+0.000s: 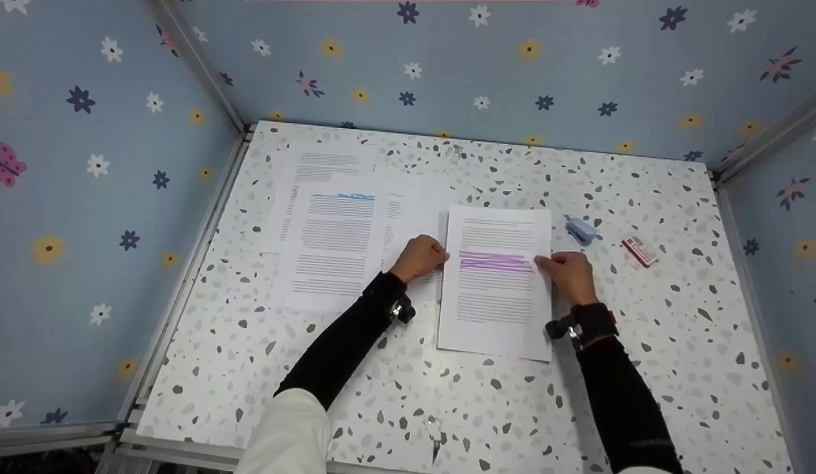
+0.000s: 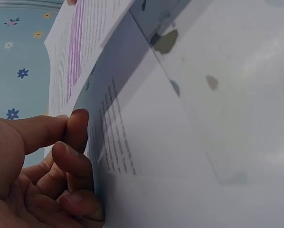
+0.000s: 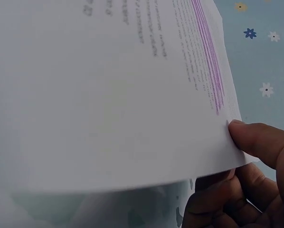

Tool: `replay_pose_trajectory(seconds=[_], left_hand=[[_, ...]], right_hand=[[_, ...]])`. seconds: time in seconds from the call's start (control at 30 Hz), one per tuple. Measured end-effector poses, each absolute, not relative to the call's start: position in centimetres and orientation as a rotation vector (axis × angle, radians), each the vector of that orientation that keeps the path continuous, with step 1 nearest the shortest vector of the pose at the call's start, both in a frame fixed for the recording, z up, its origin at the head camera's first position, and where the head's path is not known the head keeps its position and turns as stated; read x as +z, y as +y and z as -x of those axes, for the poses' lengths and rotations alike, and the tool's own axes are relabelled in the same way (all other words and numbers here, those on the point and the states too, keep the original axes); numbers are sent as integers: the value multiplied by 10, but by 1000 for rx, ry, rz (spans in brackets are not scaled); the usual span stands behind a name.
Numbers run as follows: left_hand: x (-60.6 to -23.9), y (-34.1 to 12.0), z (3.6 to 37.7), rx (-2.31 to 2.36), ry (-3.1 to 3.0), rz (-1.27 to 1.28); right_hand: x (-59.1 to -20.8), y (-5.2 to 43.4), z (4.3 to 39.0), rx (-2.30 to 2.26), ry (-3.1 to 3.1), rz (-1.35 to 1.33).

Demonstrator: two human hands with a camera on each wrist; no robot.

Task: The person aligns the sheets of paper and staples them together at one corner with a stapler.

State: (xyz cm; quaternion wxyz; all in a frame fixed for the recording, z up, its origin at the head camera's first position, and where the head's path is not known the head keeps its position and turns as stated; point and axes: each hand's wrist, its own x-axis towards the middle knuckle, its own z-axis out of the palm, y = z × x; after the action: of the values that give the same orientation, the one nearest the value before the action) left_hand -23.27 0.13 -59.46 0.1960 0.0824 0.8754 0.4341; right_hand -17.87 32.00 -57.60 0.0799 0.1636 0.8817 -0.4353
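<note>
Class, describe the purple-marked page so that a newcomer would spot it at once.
On the speckled table, find the left hand and the right hand. Between them, pinched at its two long edges, is a white printed page. Purple strokes run across its text, whereas the loose sheet to its left carries a blue mark instead.

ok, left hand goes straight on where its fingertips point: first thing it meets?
Left hand pinches the purple-highlighted printed page; across that, the right hand looks first in line, though depth is unclear.
</note>
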Motion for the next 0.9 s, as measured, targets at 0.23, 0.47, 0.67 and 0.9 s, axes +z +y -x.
replay_pose_trajectory(seconds=[0.23,0.47,0.67,0.9], left_hand=[[-595,-8,234,1185,2446,-237],[-591,11,238,1199,2436,-230],[-592,30,239,1127,2496,-272],[-594,39,234,920,2600,-277]], right_hand=[[-575,315,182,-1320,2588,-476],[-574,330,185,-1256,2599,-564],[-578,342,180,-1212,2619,-574],[-584,347,180,-1144,2652,-558]])
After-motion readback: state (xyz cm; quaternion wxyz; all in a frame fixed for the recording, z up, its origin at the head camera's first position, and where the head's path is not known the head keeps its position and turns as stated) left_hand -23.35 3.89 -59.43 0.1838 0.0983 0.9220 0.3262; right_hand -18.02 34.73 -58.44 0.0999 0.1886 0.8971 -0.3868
